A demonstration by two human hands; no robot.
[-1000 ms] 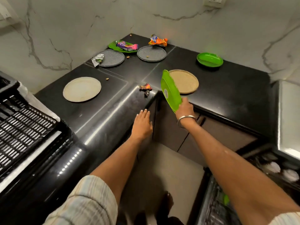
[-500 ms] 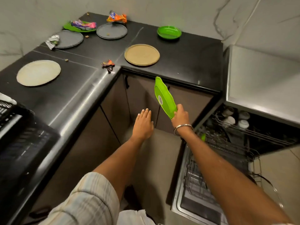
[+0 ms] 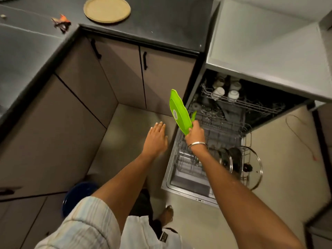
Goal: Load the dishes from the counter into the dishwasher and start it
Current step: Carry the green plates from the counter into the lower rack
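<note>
My right hand [image 3: 195, 131] grips the green plate [image 3: 180, 112] by its lower rim, tilted on edge above the open dishwasher's lower rack [image 3: 212, 141], while my left hand [image 3: 156, 139] hovers flat, fingers straight, holding nothing.

My dark worktop [image 3: 161, 24] wraps the corner above the cabinet doors. A tan plate [image 3: 107, 9] lies flat on it at the back — well apart from the front edge. Left of that plate, near the inner corner, sits a crumpled orange wrapper [image 3: 61, 22]. Further left of the plate — a small pale scrap [image 3: 3, 16].
</note>
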